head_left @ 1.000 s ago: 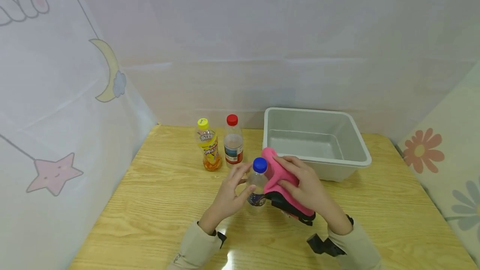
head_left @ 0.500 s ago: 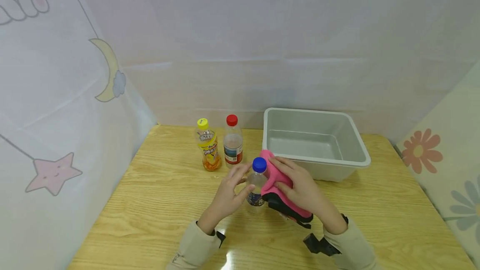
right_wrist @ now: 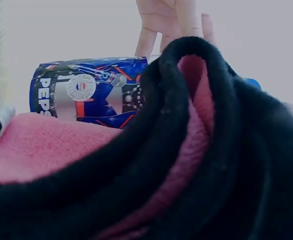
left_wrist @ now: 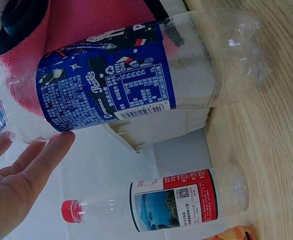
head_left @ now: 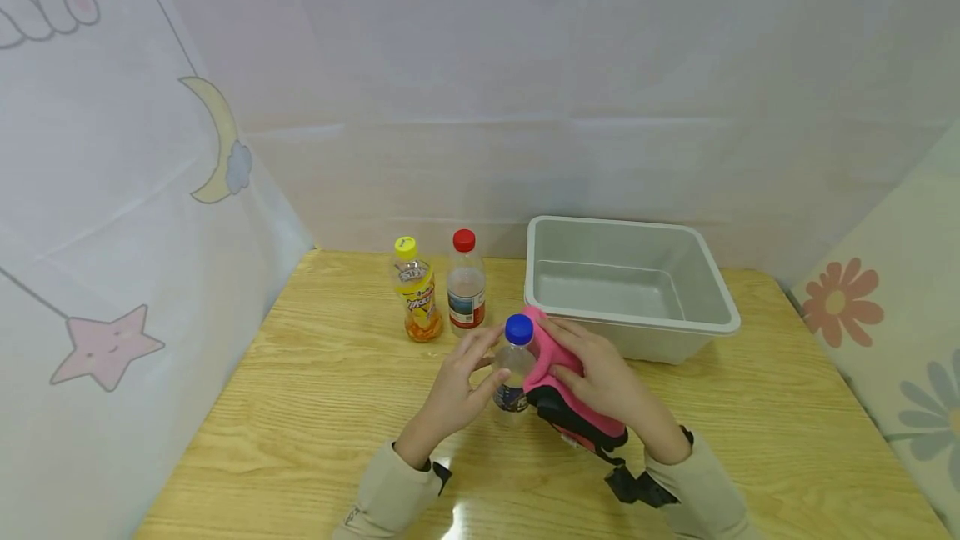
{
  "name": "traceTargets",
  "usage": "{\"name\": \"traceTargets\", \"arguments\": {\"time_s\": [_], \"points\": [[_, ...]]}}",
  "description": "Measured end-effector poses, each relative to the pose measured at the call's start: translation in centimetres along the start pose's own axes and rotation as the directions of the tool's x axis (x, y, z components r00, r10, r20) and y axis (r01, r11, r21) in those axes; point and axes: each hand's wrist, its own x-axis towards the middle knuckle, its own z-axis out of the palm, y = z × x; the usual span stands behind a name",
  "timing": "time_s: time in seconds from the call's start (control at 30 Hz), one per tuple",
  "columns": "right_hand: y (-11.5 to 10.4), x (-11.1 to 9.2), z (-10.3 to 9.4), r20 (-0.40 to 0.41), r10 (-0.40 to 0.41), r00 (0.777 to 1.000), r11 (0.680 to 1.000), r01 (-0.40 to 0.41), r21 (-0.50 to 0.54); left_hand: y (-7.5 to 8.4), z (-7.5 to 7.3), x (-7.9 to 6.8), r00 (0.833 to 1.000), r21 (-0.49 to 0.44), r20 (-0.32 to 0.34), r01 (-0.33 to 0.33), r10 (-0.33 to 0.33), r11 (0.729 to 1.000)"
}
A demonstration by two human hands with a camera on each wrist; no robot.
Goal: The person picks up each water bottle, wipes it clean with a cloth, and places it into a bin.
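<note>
Eight o'clock from the tub [head_left: 667, 344], the blue-capped bottle [head_left: 517, 367] is being pinched at its shoulder by the left hand [head_left: 456, 383], the cloth [head_left: 546, 352] being gripped at its three o'clock by the right hand [head_left: 600, 372] — light, even pressure probably being needed.

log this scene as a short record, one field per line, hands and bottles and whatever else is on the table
left hand: holds the upper part of the blue-capped bottle
right hand: grips the pink cloth with black edging, at that bottle's right side
held bottle: upright, blue label
other bottles: red-capped bottle and yellow-capped bottle, upright, side by side beyond the left hand
container: grey tub, beyond the right hand
surface: wood-grain table
</note>
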Motion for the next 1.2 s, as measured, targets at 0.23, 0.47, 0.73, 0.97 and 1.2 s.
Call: {"name": "traceTargets", "arguments": {"time_s": [0.23,0.47,0.73,0.97,1.2], "points": [[0.6,-0.1,0.6,-0.015,-0.02,1.0,1.0,0.02,0.018,0.2,0.0,0.1,1.0,0.01,-0.007,0.001,-0.001,1.0],[1.1,-0.3,1.3,-0.019,0.004,1.0,0.999,-0.003,0.053,0.4,-0.1,0.0,1.0,0.038,-0.017,-0.006,0.007,0.999],[1.9,-0.7,2.6,-0.016,0.033,0.999,0.997,-0.032,0.068,0.4,0.1,-0.1,1.0,0.019,-0.025,-0.003,0.004,1.0],[2.3,-1.2,4.0,-0.03,0.045,0.999,0.996,-0.042,0.079,0.3,0.5,-0.2,0.998,0.037,-0.052,-0.019,0.021,0.999],[2.5,-1.5,5.0,0.0,0.074,0.997,0.996,-0.074,0.048,0.3,0.9,0.1,0.995,0.11,-0.089,-0.042,0.052,0.993]]}}
